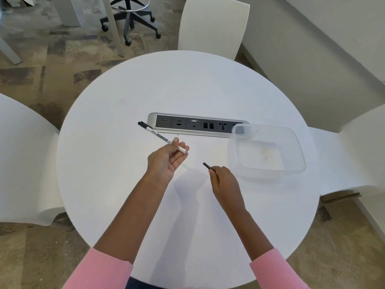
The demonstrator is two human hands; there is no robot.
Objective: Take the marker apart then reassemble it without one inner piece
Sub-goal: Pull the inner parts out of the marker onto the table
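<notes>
My left hand (pixel 166 159) holds a white marker (pixel 160 137) with black lettering between thumb and fingers, above the white round table (pixel 125 113). The marker's black capped end points up and to the left; its open white end sticks out past my fingers. My right hand (pixel 224 182) is closed on a thin black inner piece (pixel 206 165), whose tip pokes out toward the marker. The two hands are apart, with a gap between the black piece and the marker's white end.
A clear plastic container (pixel 291 163) stands to the right of my right hand, with nothing in it. A grey power and data socket strip (pixel 195 125) is set into the table behind the hands. White chairs (pixel 212 26) surround the table.
</notes>
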